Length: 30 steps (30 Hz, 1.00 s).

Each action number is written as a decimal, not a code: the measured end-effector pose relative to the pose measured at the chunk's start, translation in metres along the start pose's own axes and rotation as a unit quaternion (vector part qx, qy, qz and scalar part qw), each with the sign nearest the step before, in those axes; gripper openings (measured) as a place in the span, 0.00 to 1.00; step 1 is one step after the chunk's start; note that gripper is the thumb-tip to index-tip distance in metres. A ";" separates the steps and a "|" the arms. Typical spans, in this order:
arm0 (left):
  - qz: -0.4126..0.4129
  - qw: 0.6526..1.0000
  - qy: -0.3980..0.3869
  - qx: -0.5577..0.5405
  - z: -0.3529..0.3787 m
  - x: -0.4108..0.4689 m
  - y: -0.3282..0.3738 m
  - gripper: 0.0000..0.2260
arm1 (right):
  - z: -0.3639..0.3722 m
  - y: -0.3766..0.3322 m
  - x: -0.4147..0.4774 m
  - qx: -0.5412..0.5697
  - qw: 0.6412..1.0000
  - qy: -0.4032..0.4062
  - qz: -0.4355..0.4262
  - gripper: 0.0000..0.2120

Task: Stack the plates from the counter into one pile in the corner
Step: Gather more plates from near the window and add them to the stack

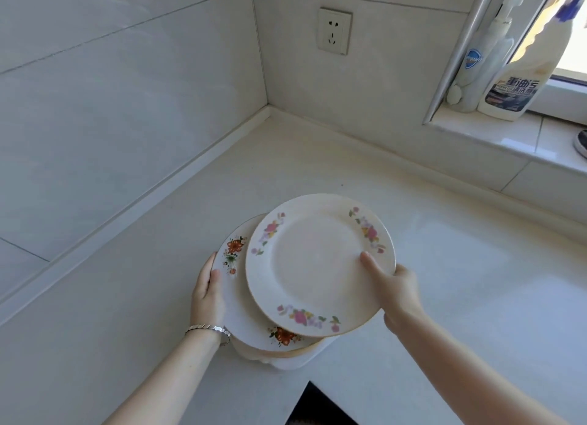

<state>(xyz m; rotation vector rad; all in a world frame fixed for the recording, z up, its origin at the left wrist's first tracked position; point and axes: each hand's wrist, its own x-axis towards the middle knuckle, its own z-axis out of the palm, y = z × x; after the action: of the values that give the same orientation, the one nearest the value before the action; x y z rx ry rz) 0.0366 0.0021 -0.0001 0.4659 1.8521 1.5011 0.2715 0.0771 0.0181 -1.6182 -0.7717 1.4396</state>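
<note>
The pink-flowered plate [317,265] is sitting on top, skewed to the right of the orange-flowered plate [236,292] beneath it, and more pale plates [279,353] are peeking out below. The right hand [397,291] is pinching the pink plate's rim, thumb on top and fingers hidden underneath. The left hand [208,294] is gripping the orange one's left rim the same way. The pile is resting or hanging near the front of the counter [317,157], I cannot tell which, well apart from the corner [270,114]. My worry is that overhang: if either grip is loosening while the pile is travelling, the glazed top plate could be sliding off and chipping.
</note>
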 end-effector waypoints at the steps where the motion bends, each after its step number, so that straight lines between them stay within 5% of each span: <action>1: 0.000 1.000 0.000 -0.007 0.000 0.001 0.000 0.17 | 0.003 0.002 -0.001 -0.010 1.000 -0.009 -0.006 0.08; 12: -0.001 1.000 -0.009 -0.023 -0.002 0.005 -0.007 0.17 | -0.005 0.011 -0.001 -0.257 0.961 0.015 -0.099 0.15; 20: -0.042 0.996 -0.044 -0.064 0.001 0.002 0.004 0.13 | 0.023 0.025 -0.009 -0.155 0.985 -0.036 -0.071 0.06; 26: -0.055 0.992 -0.062 -0.092 -0.001 -0.003 0.007 0.15 | 0.034 0.027 -0.009 -0.173 0.980 -0.077 -0.069 0.33; 30: -0.049 0.993 -0.073 -0.075 -0.003 0.000 0.004 0.15 | 0.042 0.014 0.004 -0.142 0.979 -0.120 -0.081 0.28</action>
<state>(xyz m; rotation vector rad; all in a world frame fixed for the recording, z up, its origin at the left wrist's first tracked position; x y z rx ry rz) 0.0342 0.0011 0.0042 0.3967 1.6136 1.4862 0.2300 0.0809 0.0039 -1.5613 -1.2696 1.4720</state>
